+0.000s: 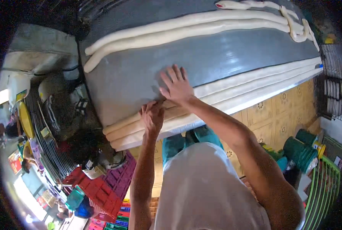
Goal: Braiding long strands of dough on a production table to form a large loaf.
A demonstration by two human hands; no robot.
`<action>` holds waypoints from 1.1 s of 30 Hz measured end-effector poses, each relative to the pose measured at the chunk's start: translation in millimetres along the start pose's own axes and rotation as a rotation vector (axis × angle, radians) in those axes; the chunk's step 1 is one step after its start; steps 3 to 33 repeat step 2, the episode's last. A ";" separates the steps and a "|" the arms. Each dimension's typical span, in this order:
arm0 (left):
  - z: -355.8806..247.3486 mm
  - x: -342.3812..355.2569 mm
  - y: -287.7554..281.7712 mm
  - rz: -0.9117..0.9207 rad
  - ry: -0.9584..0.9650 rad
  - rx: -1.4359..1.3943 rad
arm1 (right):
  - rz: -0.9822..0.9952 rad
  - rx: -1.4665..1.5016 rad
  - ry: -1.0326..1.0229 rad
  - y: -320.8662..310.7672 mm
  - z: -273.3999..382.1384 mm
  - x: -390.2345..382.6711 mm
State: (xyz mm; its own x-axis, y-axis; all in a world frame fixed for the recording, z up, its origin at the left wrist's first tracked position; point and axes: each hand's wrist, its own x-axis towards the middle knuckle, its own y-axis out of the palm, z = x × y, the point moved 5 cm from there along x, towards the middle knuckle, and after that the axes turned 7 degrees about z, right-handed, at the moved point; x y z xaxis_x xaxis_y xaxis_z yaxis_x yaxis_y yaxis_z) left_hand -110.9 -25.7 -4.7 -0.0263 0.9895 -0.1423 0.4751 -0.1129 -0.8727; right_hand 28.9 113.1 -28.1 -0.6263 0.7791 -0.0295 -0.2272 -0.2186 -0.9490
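Three long, pale dough ropes (251, 82) lie side by side along the near edge of a grey worktop (140, 73). My left hand (152, 117) is closed over the farthest of them, left of the middle, its fingers bent around the far side; the fingertips are partly hidden. Just right of it, my right hand (175, 86) is flat with spread fingers. Its heel is by the same rope and its fingers reach over the worktop, holding nothing. Farther back, two more dough ropes (171, 32) run together across the surface.
Thinner, bent dough strips (293, 28) lie at the far right, one end marked red. Red crates (98, 191) stand at lower left. Green rolled material (301, 153) and a green rack (324, 191) are at right. Patterned yellow sheeting (278, 105) shows below the worktop's edge.
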 end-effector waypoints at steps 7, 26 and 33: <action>-3.9 11.4 -12.3 -0.107 0.103 0.040 | 0.089 -0.070 0.037 0.7 -2.6 7.8; -3.9 11.4 -12.3 -0.107 0.103 0.040 | 0.089 -0.070 0.037 0.7 -2.6 7.8; -3.9 11.4 -12.3 -0.107 0.103 0.040 | 0.089 -0.070 0.037 0.7 -2.6 7.8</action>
